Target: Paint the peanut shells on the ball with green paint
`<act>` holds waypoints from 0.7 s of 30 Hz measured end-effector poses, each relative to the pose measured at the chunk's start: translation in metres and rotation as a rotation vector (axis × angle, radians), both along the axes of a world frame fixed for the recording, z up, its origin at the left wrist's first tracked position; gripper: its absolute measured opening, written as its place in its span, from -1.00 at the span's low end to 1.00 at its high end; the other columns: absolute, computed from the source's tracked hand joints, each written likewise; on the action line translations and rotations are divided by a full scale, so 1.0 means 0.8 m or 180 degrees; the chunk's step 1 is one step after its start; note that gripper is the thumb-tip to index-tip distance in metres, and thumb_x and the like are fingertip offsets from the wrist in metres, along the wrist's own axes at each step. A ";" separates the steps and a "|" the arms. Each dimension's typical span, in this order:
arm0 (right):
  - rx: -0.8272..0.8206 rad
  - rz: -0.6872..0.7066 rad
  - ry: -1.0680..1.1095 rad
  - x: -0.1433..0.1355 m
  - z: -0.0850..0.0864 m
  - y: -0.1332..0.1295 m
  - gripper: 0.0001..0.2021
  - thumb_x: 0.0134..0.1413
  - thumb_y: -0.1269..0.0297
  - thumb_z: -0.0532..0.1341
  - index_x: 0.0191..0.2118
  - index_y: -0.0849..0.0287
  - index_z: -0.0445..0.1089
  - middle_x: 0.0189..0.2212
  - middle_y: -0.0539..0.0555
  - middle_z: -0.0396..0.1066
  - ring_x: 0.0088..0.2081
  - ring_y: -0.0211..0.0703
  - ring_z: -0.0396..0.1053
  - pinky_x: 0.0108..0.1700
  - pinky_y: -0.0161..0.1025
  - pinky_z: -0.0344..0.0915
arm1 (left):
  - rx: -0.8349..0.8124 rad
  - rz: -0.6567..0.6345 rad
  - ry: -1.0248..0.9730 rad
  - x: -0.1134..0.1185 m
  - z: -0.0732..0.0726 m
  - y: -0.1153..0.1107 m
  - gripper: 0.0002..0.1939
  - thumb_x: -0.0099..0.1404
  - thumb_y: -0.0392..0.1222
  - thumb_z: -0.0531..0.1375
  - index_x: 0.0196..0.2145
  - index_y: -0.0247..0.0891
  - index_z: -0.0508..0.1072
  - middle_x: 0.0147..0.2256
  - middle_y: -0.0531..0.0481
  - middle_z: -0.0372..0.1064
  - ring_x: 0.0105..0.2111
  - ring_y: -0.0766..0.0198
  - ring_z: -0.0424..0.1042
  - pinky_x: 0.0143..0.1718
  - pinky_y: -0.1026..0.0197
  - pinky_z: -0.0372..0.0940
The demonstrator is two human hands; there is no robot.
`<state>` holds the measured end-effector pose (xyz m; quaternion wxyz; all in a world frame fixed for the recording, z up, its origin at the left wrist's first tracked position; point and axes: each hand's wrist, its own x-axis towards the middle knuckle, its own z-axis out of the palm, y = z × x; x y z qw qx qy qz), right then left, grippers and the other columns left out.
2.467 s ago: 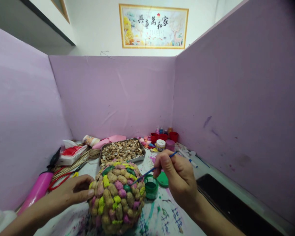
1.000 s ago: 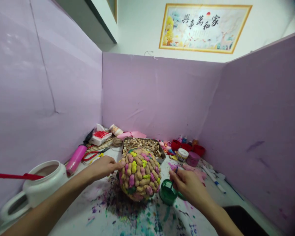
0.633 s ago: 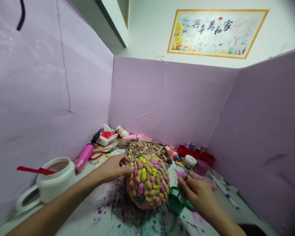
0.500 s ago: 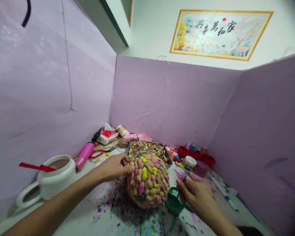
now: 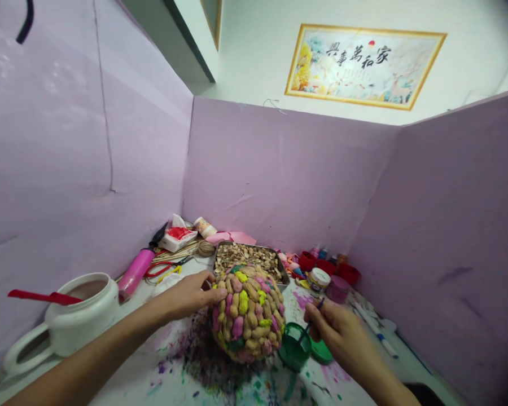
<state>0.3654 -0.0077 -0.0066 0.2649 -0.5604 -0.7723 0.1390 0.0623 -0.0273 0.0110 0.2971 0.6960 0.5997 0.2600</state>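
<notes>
A round ball covered in peanut shells [image 5: 249, 316] stands on the paint-spattered table, some shells painted pink, yellow and green, others plain. My left hand [image 5: 197, 293] steadies it at its upper left, the thumb on the front and the other fingers partly hidden behind. In my right hand [image 5: 332, 324], pinched between thumb and fingers, is a thin dark paintbrush [image 5: 307, 327]. Its lower end dips into a green paint jar [image 5: 294, 352] just right of the ball. A green lid [image 5: 322, 352] lies beside the jar, below my right hand.
Behind the ball sits a metal tray [image 5: 285, 280] of peanut shells. To the left are a white pot [image 5: 82, 316] with a red utensil, a pink pump [image 5: 138, 270] and scissors [image 5: 165, 268]. Red cups [image 5: 347, 273], a white-lidded jar [image 5: 319, 279] and markers [image 5: 376, 332] are at right. Purple panels surround the table.
The view has shifted slightly, moving the scene left. My right hand has drawn a little away from the jar, showing more of the green lid. My left hand stays on the ball.
</notes>
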 end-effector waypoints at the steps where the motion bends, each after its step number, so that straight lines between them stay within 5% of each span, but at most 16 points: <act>1: 0.0010 0.0010 -0.0019 -0.001 -0.001 0.000 -0.55 0.14 -0.05 -0.13 -0.62 0.09 0.16 -0.66 0.09 0.37 -0.58 -0.14 0.28 -0.51 -0.26 0.11 | 0.0019 -0.0020 0.0004 -0.001 -0.001 0.001 -0.45 0.13 0.24 0.07 -0.17 -0.29 0.39 -0.18 -0.11 0.45 -0.16 -0.02 0.37 -0.21 0.11 0.22; 15: 0.0046 -0.0136 -0.0511 -0.009 -0.001 -0.003 -0.60 0.16 0.11 -0.07 -0.65 0.11 0.14 -0.67 0.07 0.37 -0.61 -0.19 0.25 -0.55 -0.28 -0.01 | -0.0068 -0.0023 0.0083 -0.001 0.001 0.001 -0.40 0.12 0.30 0.04 -0.18 -0.29 0.37 -0.19 -0.12 0.45 -0.16 -0.03 0.37 -0.18 0.07 0.20; 21: 0.0435 -0.0161 0.0648 0.027 0.040 -0.016 -0.55 0.14 -0.03 -0.01 -0.62 0.14 0.29 -0.69 0.06 0.40 -0.63 -0.19 0.29 -0.55 -0.28 0.18 | 0.0012 -0.0042 0.0175 0.000 -0.001 0.001 -0.40 0.14 0.32 0.02 -0.17 -0.28 0.35 -0.21 -0.12 0.45 -0.19 -0.03 0.38 -0.22 0.08 0.21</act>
